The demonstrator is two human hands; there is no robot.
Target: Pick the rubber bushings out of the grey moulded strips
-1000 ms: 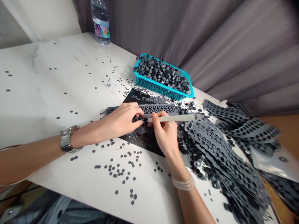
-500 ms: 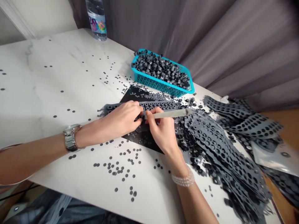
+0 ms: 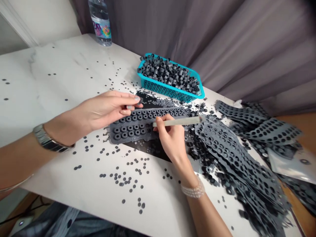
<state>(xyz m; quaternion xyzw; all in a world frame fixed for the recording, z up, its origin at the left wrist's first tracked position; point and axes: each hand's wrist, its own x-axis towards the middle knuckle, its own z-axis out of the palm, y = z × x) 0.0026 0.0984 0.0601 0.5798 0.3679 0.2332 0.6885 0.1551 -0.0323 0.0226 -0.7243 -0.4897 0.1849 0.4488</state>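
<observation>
My right hand [image 3: 171, 138] is closed round a pale, flat stick-like tool [image 3: 181, 121]. Its fingertips rest at the grey rubber sheet [image 3: 134, 122], so the tool's working end is hidden. Rows of raised, ring-shaped rubber pieces cover this sheet, which lies over a black mat [image 3: 158, 149]. My left hand [image 3: 108, 107] is raised above the sheet's left end, apart from it. Thumb and fingers are brought together there; a small dark bit seems to be at the fingertips, too small to name.
A turquoise basket [image 3: 170, 89] full of small grey rubber pieces stands behind the mat. Punched-out sheets [image 3: 229, 148] and loose pieces pile up on the right. Small dark discs [image 3: 125, 180] are scattered over the white table [image 3: 74, 197]. A water bottle [image 3: 101, 28] stands at the back left.
My left hand has come up off the sheet and moved left, uncovering rows of rings. My right hand, still holding the tool, has hardly moved.
</observation>
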